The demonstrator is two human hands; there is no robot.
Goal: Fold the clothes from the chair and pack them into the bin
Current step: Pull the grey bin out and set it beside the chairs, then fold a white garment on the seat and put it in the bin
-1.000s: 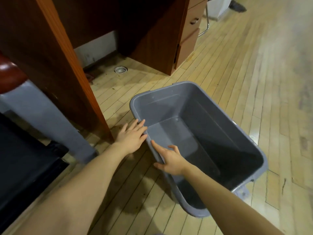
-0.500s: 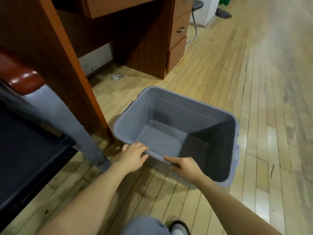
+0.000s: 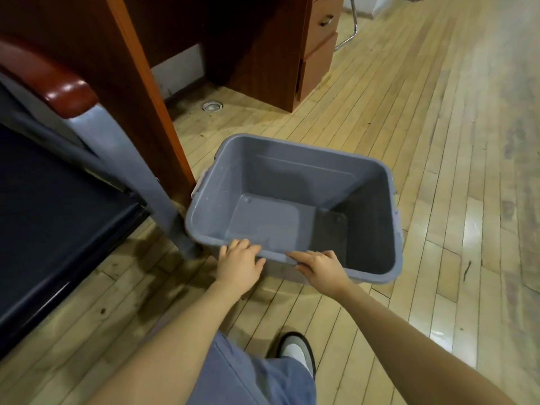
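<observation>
While both hands grip its near rim, grey bin [image 3: 295, 200] upright, mouth up, long axis seemingly left-right, left hand [image 3: 241, 266] and right hand [image 3: 321, 266] fingers curled over edge, chair [image 3: 58, 159] beside.

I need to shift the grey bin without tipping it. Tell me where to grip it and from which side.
Grip the grey bin by its near long rim, from above on the person's side. The rolled lip gives the fingers an edge, and the left hand and right hand already rest there, spread apart for balance.
</observation>
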